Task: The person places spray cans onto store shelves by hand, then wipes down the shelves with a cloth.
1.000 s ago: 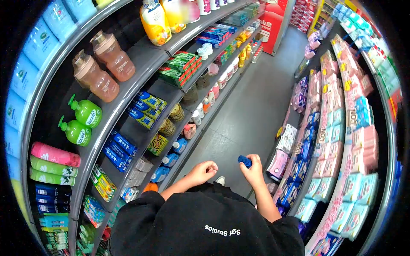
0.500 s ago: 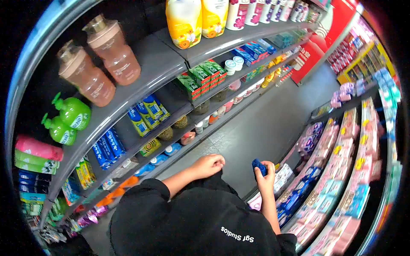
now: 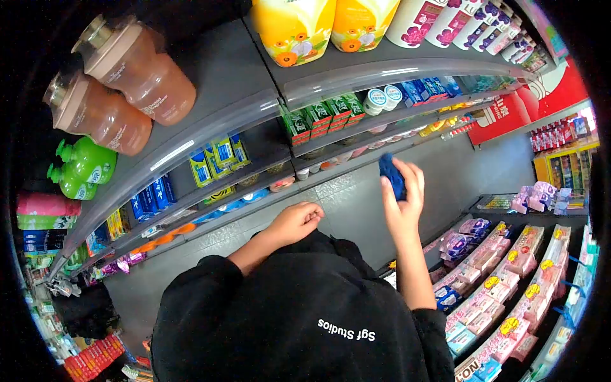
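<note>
Raised over the aisle floor, my right hand (image 3: 407,197) grips a bunched dark blue cloth (image 3: 392,177) between thumb and fingers. The cloth shows above the fingertips, and part of it is hidden by the hand. My left hand (image 3: 298,221) hovers in front of my body, its fingers curled into a loose fist with nothing visible in it. It touches no shelf. Nearest beyond it are the lower shelf edges.
On the left shelves stand pink pump bottles (image 3: 149,76), green pump bottles (image 3: 89,162), yellow bottles (image 3: 296,32) and green boxes (image 3: 324,114). Racks of pink packages (image 3: 484,293) line the right side. A red panel (image 3: 525,105) stands at the far end, beyond the grey floor (image 3: 356,216).
My right hand has moved up and forward with the blue cloth, away from the right racks. My left hand stays curled in nearly the same place. The view has shifted.
</note>
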{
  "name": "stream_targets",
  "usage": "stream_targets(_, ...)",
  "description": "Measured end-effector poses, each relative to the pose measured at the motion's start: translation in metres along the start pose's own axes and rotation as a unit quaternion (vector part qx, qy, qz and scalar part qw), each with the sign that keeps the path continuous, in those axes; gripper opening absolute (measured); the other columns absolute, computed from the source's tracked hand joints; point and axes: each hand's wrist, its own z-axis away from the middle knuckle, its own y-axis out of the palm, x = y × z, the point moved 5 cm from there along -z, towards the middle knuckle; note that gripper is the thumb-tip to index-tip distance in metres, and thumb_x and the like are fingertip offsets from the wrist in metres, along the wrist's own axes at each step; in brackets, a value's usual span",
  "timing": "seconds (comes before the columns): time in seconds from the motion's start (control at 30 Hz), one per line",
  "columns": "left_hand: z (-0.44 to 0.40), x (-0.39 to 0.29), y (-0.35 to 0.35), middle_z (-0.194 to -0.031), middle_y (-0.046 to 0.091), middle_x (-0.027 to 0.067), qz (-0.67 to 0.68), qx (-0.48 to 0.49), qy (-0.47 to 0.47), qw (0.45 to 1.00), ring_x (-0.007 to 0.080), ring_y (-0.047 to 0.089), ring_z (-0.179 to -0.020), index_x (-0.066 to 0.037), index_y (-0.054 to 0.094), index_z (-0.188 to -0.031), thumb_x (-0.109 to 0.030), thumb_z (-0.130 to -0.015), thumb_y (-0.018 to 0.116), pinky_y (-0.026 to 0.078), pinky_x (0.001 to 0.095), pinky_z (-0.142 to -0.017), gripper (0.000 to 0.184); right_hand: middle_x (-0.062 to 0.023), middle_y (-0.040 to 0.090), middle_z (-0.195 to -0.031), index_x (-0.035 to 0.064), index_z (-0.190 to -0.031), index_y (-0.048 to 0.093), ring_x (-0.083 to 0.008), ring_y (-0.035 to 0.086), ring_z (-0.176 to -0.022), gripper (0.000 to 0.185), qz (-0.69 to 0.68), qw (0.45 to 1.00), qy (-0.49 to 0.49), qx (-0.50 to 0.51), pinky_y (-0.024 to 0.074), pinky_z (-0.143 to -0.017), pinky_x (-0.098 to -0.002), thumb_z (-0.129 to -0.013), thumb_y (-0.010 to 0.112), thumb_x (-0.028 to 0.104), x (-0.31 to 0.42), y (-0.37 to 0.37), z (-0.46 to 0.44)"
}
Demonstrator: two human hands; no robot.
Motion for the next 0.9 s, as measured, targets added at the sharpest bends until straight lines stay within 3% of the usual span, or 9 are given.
stream_targets(0.13,0.015,0.002,-0.016,-0.086,0.06,0.0071,-0.003,-0.03,-0.035,0.999,0.0167,0.058,-0.078,-0.004,0.059,-0.096,-0.011,-0.085,0.059,0.047,0.0294,-0.07,0.014,-0.0158,0.056,-0.106,0.0036,-0.113,0.059,-0.0314,0.056,-0.096,0.039,-0.047,0.99,-0.131,0.039,0.0467,-0.083,-0.0373,-0.075,0.068,0.004,0.039,0.033,-0.054)
stream_targets(0.2,0.024,-0.002,-0.027,-0.086,0.061,0.0111,-0.007,-0.104,-0.025,0.994,0.0219,0.061,-0.077,-0.003,0.06,-0.094,-0.011,-0.084,0.059,0.048,0.032,-0.069,0.013,-0.0156,0.056,-0.107,0.0043,-0.111,0.06,-0.033,0.057,-0.096,0.039,-0.046,0.978,-0.198,0.041,0.0475,-0.082,-0.0388,-0.073,0.069,0.005,0.06,0.053,-0.068)
stream_targets(0.4,0.042,0.011,-0.028,-0.086,0.061,0.0119,-0.025,-0.173,-0.084,0.981,0.0225,0.06,-0.076,-0.001,0.06,-0.095,-0.005,-0.083,0.06,0.048,0.0312,-0.071,0.013,-0.011,0.059,-0.102,0.0098,-0.108,0.062,-0.0299,0.058,-0.083,0.043,-0.125,0.949,-0.266,0.119,0.0499,-0.069,-0.0375,-0.065,0.065,0.005,0.089,0.095,-0.077)
stream_targets(0.43,0.04,0.014,-0.027,-0.084,0.061,0.0089,-0.027,-0.166,-0.086,0.982,0.0184,0.059,-0.075,-0.001,0.06,-0.097,-0.003,-0.083,0.06,0.047,0.0291,-0.071,0.014,-0.0098,0.059,-0.1,0.0108,-0.108,0.062,-0.0282,0.058,-0.081,0.044,-0.128,0.945,-0.274,0.128,0.0502,-0.065,-0.0367,-0.064,0.064,0.007,0.087,0.096,-0.073)
stream_targets(0.47,0.035,0.013,-0.023,-0.084,0.061,0.0089,-0.033,-0.15,-0.071,0.986,0.0184,0.059,-0.075,-0.001,0.06,-0.097,-0.003,-0.083,0.06,0.047,0.0291,-0.071,0.014,-0.0093,0.059,-0.099,0.0108,-0.108,0.062,-0.0278,0.058,-0.08,0.044,-0.134,0.943,-0.269,0.145,0.0507,-0.065,-0.0368,-0.065,0.064,0.007,0.08,0.098,-0.068)
stream_targets(0.57,0.02,0.024,-0.017,-0.089,0.058,0.003,0.216,-0.166,-0.119,0.955,0.0104,0.055,-0.082,0.0,0.055,-0.104,0.0,-0.084,0.058,0.044,0.0261,-0.075,0.02,-0.0094,0.059,-0.099,0.0098,-0.108,0.061,-0.0283,0.058,-0.082,0.041,-0.144,0.953,-0.199,0.175,0.0513,-0.066,-0.0364,-0.067,0.063,0.008,0.048,0.095,-0.049)
stream_targets(0.67,-0.015,0.008,-0.014,-0.091,0.058,0.0048,0.332,-0.133,-0.082,0.93,0.013,0.055,-0.083,-0.002,0.051,-0.11,-0.001,-0.085,0.057,0.045,0.0271,-0.077,0.026,-0.0104,0.059,-0.099,0.008,-0.108,0.06,-0.0302,0.059,-0.088,0.036,-0.129,0.962,-0.123,0.207,0.0511,-0.071,-0.038,-0.072,0.063,0.01,0.009,0.081,-0.032)
stream_targets(0.8,-0.063,-0.025,-0.019,-0.092,0.057,0.0043,0.313,-0.127,-0.024,0.941,0.0132,0.056,-0.084,-0.003,0.052,-0.11,-0.003,-0.085,0.059,0.046,0.0278,-0.078,0.026,-0.0115,0.058,-0.098,0.0058,-0.105,0.06,-0.0302,0.059,-0.091,0.029,-0.083,0.98,-0.075,0.163,0.0511,-0.071,-0.0388,-0.078,0.062,0.017,-0.037,0.04,-0.036)
stream_targets(0.9,-0.096,-0.071,-0.036,-0.093,0.057,0.0059,0.103,-0.202,0.049,0.973,0.0149,0.056,-0.087,-0.002,0.057,-0.102,-0.002,-0.081,0.061,0.044,0.0276,-0.081,0.022,-0.011,0.059,-0.094,0.006,-0.104,0.061,-0.0298,0.059,-0.087,0.027,-0.041,0.992,-0.016,0.116,0.0503,-0.073,-0.0379,-0.08,0.063,0.018,-0.073,-0.005,-0.045)
